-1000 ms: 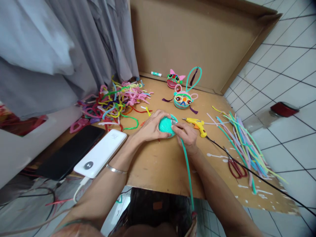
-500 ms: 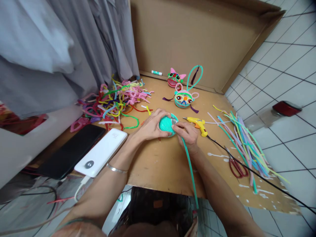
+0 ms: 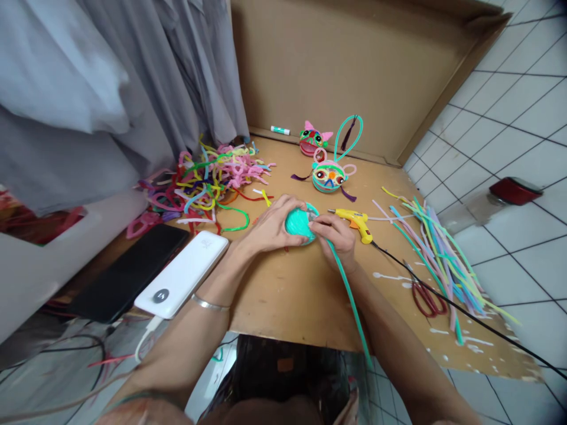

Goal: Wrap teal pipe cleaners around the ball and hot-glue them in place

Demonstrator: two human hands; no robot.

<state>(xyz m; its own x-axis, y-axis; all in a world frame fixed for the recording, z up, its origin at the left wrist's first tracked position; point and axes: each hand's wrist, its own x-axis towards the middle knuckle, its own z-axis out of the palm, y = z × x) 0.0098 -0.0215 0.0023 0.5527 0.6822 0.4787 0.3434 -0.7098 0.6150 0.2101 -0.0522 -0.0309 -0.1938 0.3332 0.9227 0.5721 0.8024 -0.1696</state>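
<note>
A turquoise round piece [image 3: 297, 224], seemingly wound from pipe cleaner, is held over the middle of the table. My left hand [image 3: 273, 227] wraps round its left side, fingers above and thumb below. At its right edge my right hand [image 3: 335, 237] pinches a turquoise pipe cleaner [image 3: 349, 292], whose long free end hangs down past the table's front edge. The pinched part is mostly covered by my fingers. A yellow glue gun [image 3: 355, 222] lies just right of my right hand. Beyond the hands stand a turquoise animal-face ornament [image 3: 328, 179] and a red-and-pink one [image 3: 312, 140].
On the left are tangled pipe cleaners [image 3: 212, 177], a white power bank [image 3: 181, 274] and a black phone-like slab [image 3: 130, 271]. Straight pipe cleaners [image 3: 443, 260] and red-handled scissors [image 3: 427, 296] lie right, crossed by the gun's black cable [image 3: 469, 315]. Cardboard [image 3: 354, 71] stands behind.
The hanging end of the turquoise pipe cleaner has swung to the right. My right hand has shifted slightly, still pinching at the round piece's edge; my left hand keeps its hold.
</note>
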